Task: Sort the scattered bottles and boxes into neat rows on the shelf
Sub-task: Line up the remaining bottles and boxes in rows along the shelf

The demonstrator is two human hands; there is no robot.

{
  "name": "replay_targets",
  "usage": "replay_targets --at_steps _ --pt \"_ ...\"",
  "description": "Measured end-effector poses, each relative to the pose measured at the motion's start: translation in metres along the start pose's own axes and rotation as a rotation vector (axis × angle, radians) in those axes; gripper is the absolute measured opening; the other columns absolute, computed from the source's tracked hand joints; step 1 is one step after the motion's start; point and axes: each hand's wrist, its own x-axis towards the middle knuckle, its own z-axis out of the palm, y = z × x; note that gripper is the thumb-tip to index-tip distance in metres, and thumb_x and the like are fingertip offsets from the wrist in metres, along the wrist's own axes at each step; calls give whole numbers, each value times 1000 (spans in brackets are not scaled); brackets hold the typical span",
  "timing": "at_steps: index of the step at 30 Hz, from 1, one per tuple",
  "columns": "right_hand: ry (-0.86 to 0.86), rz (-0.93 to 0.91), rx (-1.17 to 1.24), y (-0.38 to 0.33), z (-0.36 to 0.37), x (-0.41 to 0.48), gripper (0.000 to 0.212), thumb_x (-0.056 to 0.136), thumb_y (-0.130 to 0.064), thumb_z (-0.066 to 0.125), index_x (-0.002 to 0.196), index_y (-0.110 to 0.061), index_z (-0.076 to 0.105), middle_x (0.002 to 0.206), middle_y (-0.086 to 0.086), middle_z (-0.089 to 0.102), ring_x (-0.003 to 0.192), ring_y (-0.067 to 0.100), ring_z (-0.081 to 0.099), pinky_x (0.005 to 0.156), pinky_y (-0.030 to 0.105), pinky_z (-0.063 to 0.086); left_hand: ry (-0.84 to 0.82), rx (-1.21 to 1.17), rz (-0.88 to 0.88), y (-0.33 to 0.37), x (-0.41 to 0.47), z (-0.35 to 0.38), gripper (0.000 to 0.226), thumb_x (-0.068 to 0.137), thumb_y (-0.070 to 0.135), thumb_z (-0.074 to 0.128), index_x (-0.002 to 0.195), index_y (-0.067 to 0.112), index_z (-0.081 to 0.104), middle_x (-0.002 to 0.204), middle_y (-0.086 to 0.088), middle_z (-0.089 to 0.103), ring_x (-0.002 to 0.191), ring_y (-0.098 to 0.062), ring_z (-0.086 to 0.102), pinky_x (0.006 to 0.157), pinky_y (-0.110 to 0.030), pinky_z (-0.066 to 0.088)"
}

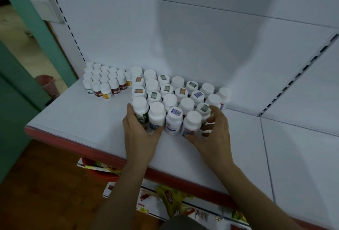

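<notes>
Your left hand [140, 132] gripped the green-labelled bottle [141, 113], your right hand [214, 136] curled round the sticker-capped bottle [204, 108] at the front row's other end; the white-capped bottles [176, 92] stood in rows on the white shelf [82, 115].

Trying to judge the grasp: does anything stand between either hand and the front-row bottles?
Nothing visible does. The left hand grips the green-label bottle, and the right hand curls round the right-end bottles.
</notes>
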Motion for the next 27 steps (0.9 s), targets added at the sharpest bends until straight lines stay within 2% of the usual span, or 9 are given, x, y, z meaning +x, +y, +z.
replay_targets --at_steps 3,6,8,10,14,16,18,22,27 --pt "-10 41 37 2 6 4 107 64 -35 97 150 -30 34 128 -10 43 104 2 58 85 24 56 5 8 -2 1 1 0 106 71 16 94 157 13 32 142 -12 50 128 -24 51 103 -45 50" --pt "-4 44 30 4 8 4 103 65 -32 97 149 -26 37 124 -8 43 103 -11 54 78 4 48 23 37 -28 1 0 1 109 70 18 94 158 16 29 143 -10 48 129 -24 50 104 -42 49" --pt "16 36 38 5 10 3 103 65 -29 97 149 -22 39 123 -6 45 105 -18 51 78 0 45 22 43 -38 0 1 2 110 71 20 94 159 16 29 144 -10 48 130 -26 51 105 -47 50" --pt "30 66 87 5 12 2 103 65 -27 98 150 -23 38 124 -6 47 105 -15 53 79 3 49 21 49 -44 -1 1 3 111 70 21 95 159 15 27 146 -11 48 131 -28 52 105 -48 50" --pt "-21 110 138 -1 4 -1 111 66 -28 97 155 -26 31 134 -1 50 108 4 60 90 31 59 17 113 -77 1 -6 1 121 73 22 93 163 13 13 156 -16 35 133 -32 51 102 -37 45" --pt "-65 96 81 0 -10 -4 115 66 -32 97 157 -27 26 134 -1 48 107 9 57 92 34 56 8 209 -71 6 -19 -1 115 79 25 88 163 12 10 160 -16 25 128 -38 54 98 -44 48" --pt "-124 64 -40 6 -37 -11 104 72 -40 91 155 -28 29 130 -2 45 108 9 52 91 31 49 -12 350 -67 12 -38 -2 103 87 32 79 162 11 13 163 -13 18 124 -41 54 95 -48 49" --pt "-229 53 -291 40 -131 -42 62 91 -40 73 145 -31 43 131 -2 48 121 16 51 95 25 38 -61 485 -59 36 -93 15 73 91 36 71 152 11 40 159 -13 26 129 -42 48 103 -56 47" --pt "-4 148 -289 93 -282 -116 45 97 -33 67 139 -26 52 128 -5 50 115 5 49 95 28 44 -52 465 109 90 -179 84 44 87 20 74 128 9 65 136 -19 54 127 -42 44 101 -59 44"
